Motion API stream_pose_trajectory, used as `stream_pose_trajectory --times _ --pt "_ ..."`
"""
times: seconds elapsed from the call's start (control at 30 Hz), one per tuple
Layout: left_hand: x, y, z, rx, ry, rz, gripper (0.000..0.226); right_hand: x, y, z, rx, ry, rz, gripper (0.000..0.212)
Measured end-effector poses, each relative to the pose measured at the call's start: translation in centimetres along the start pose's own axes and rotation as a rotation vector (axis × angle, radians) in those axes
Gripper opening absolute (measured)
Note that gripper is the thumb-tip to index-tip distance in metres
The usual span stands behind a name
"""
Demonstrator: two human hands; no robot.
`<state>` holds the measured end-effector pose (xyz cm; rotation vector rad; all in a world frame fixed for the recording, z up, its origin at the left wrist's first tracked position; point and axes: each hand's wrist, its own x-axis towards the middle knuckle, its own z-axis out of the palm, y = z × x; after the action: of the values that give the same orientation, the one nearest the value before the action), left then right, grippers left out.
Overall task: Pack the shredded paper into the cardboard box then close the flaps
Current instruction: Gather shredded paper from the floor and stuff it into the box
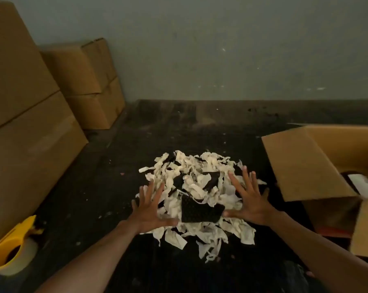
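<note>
A heap of pale shredded paper [200, 187], mixed with a few dark patterned scraps, lies on the dark floor in the middle of the view. My left hand [150, 210] hovers over the heap's left side with fingers spread wide, holding nothing. My right hand [249, 199] is spread the same way over the heap's right side. An open cardboard box [305, 166] stands at the right, its flaps up and out; something dark and white shows inside it.
Stacked closed cardboard boxes [26, 127] line the left side, with two more [90, 85] further back by the grey wall. A yellow tape dispenser [11, 250] with a tape roll lies at the lower left.
</note>
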<state>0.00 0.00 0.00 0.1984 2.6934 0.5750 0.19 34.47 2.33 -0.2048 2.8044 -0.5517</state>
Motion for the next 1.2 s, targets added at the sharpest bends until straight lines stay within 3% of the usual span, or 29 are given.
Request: stream_pose_trajectory --times 0.07,0.2,0.27,0.4,0.7,0.83,0.97,1.07,1.2 --pt "2.1 1.1 0.5 0.026 -0.013 0.074 0.135 2.8 -0.4 0.6 -0.107 -0.013 -0.067 0.129" --pt "6.2 3.0 2.2 -0.01 -0.103 0.016 0.145 8.0 -0.9 2.7 -0.243 -0.111 -0.138 0.126" --pt "7.9 3.3 3.3 0.086 -0.134 -0.008 0.147 9.9 -0.3 4.3 -0.33 -0.163 -0.148 0.123" --pt "8.7 2.9 5.2 0.245 -0.017 -0.007 0.142 11.5 0.8 6.5 -0.38 -0.159 -0.163 0.108" --pt "10.6 0.7 8.3 0.222 0.49 0.177 0.088 11.9 0.9 8.4 -0.057 0.059 -0.205 0.06" --pt "11.4 1.4 7.2 0.173 0.437 0.13 0.08 12.8 0.5 8.6 0.052 0.143 -0.225 0.051" --pt "12.2 2.0 4.4 -0.055 0.337 0.024 0.064 13.9 0.7 6.9 0.219 0.132 -0.177 0.054" --pt "12.1 1.9 3.4 -0.196 0.402 -0.004 0.082 13.6 -0.5 4.9 0.3 0.132 -0.058 0.06" --pt "11.7 2.2 2.0 -0.322 0.464 -0.084 0.058 12.8 -2.8 1.5 0.356 0.117 0.031 0.052"
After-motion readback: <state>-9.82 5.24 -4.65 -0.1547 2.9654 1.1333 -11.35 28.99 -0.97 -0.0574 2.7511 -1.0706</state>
